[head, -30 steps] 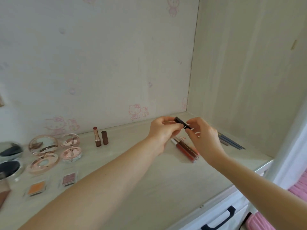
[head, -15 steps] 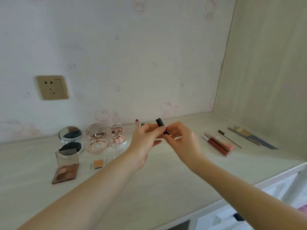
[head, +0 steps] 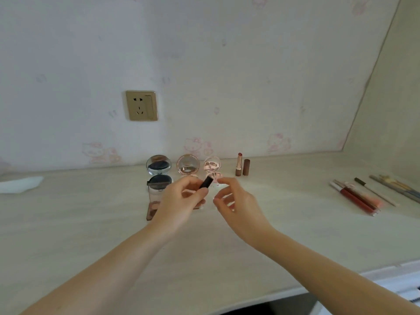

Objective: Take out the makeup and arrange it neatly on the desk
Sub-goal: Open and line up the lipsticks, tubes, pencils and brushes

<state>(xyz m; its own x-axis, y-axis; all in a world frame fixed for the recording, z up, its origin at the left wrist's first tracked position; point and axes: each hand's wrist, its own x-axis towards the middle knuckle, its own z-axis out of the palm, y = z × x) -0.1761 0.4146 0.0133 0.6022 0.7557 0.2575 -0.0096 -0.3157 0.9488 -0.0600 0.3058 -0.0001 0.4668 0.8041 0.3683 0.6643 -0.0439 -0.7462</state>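
Above the pale wood-grain surface, the left hand pinches a small black tube, its long axis tilted up toward the right. Beside it, the right hand holds nothing, fingers loosely curled. Beyond stand round mirrored compacts and an upright lipstick.

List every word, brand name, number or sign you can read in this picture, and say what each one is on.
None can be read.
Black tube in the left hand: no lettering shows.
Lip gloss tubes: any print is too blurred to read.
Round compacts: any rim engraving is too small to read.
Wall socket: no readable marking.
Wallpaper: cartoon cat pictures only, no words.
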